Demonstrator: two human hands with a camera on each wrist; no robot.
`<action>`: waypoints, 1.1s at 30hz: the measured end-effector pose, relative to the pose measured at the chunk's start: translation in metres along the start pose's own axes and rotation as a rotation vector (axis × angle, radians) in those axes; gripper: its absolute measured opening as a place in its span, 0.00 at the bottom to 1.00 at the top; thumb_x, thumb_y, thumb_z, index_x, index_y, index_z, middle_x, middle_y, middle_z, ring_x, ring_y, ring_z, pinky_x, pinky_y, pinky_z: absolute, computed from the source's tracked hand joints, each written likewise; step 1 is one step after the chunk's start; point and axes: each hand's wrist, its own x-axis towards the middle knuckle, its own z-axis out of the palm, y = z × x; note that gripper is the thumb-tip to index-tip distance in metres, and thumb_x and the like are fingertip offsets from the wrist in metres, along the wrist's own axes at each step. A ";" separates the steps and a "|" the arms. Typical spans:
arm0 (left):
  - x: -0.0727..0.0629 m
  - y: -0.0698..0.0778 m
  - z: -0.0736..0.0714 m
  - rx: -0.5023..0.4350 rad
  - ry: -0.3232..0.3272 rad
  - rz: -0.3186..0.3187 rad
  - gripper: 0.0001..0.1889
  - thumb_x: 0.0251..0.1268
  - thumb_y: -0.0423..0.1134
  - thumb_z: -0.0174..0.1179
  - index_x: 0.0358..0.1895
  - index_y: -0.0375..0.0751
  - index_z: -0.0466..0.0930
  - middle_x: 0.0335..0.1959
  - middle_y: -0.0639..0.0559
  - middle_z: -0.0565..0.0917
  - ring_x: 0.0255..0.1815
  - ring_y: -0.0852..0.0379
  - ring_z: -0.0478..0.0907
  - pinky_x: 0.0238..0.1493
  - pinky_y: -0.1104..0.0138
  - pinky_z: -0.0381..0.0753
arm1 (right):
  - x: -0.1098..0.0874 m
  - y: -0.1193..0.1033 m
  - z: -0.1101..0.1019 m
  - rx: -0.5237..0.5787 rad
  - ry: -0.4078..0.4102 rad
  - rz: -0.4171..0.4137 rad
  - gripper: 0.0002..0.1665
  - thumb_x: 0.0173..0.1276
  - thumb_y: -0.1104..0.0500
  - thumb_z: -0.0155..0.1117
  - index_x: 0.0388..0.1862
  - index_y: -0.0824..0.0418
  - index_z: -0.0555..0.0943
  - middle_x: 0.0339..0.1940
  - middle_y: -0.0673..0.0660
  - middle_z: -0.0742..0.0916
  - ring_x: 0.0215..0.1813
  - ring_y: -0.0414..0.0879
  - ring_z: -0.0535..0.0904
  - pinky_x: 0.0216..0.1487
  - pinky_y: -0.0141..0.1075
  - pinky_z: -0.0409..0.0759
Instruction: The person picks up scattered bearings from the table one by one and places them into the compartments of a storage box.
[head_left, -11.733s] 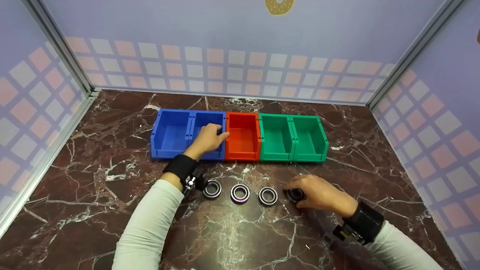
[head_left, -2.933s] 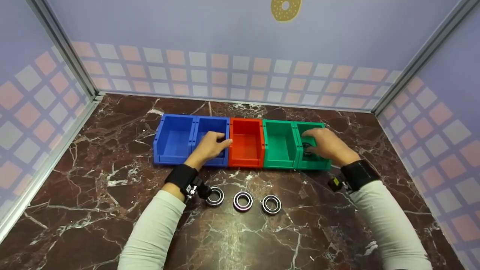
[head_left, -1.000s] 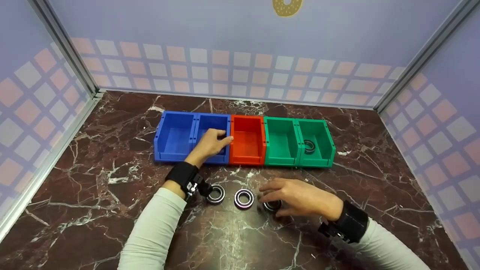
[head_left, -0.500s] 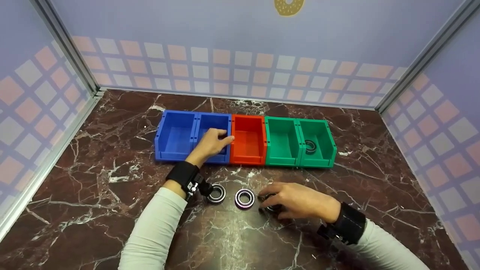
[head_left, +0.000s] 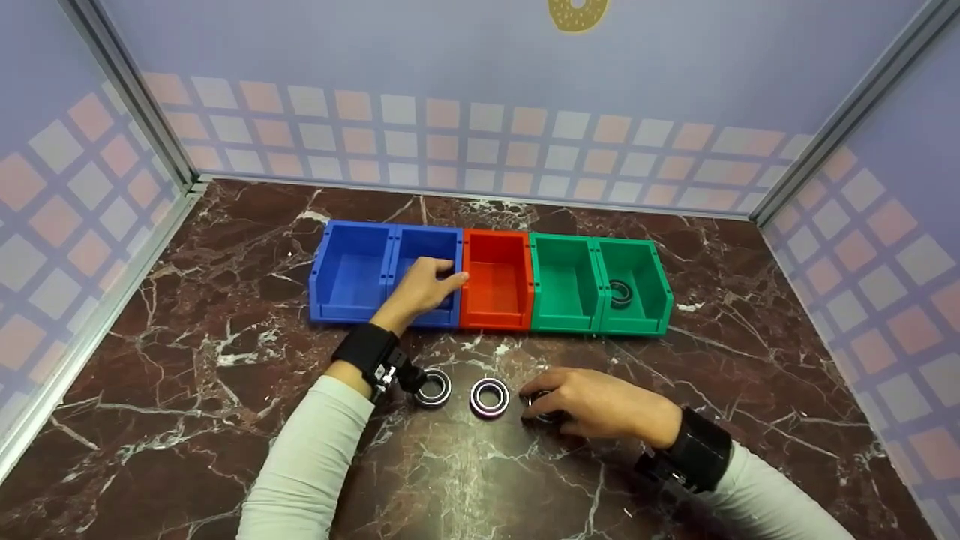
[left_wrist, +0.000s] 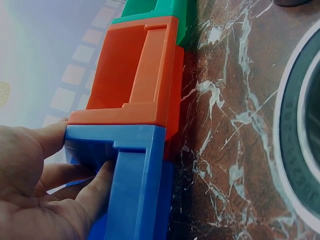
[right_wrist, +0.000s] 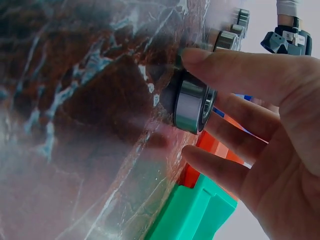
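My left hand [head_left: 421, 286] grips the side wall of the second blue bin [left_wrist: 131, 195], thumb at the rim beside the red bin [head_left: 495, 321], fingers inside the blue one. On the table, my right hand [head_left: 600, 403] pinches a ball bearing [right_wrist: 189, 107] between thumb and fingers; the hand covers much of it in the head view. To its left lie two more bearings: one with a purplish lower edge [head_left: 489, 412], and another [head_left: 445, 388] beside the left wrist camera. A further bearing [head_left: 620, 304] leans inside the rightmost green bin [head_left: 634, 326].
The bins stand side by side in a row: two blue, one red, two green. The leftmost blue bin [head_left: 349, 311] and the inner green bin [head_left: 562, 323] flank the middle ones. Patterned panels [head_left: 480, 142] enclose the dark marbled table [head_left: 247, 420] behind and at both sides.
The right hand placed one bearing in the rightmost green bin, then came back to the table; its fingers have now drawn in around another bearing. The left hand stays on the blue bin.
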 end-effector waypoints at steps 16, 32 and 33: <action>0.000 -0.002 0.001 -0.041 -0.013 -0.015 0.32 0.74 0.47 0.56 0.72 0.29 0.63 0.74 0.36 0.65 0.76 0.43 0.62 0.77 0.54 0.62 | 0.001 0.001 0.004 -0.006 0.042 -0.020 0.26 0.53 0.68 0.75 0.52 0.51 0.86 0.58 0.53 0.85 0.61 0.46 0.80 0.62 0.37 0.81; -0.001 -0.001 0.000 -0.038 -0.002 -0.004 0.31 0.73 0.46 0.56 0.71 0.29 0.64 0.74 0.36 0.66 0.74 0.43 0.64 0.76 0.54 0.64 | 0.002 0.000 0.004 -0.033 0.049 -0.016 0.28 0.52 0.69 0.73 0.52 0.50 0.86 0.56 0.52 0.85 0.60 0.45 0.81 0.61 0.36 0.81; -0.001 -0.001 0.000 -0.036 -0.002 -0.003 0.31 0.73 0.46 0.56 0.71 0.29 0.64 0.74 0.35 0.66 0.74 0.43 0.64 0.76 0.54 0.64 | 0.002 0.000 0.004 -0.032 0.051 -0.019 0.28 0.52 0.69 0.73 0.53 0.50 0.85 0.56 0.52 0.85 0.59 0.45 0.81 0.61 0.36 0.81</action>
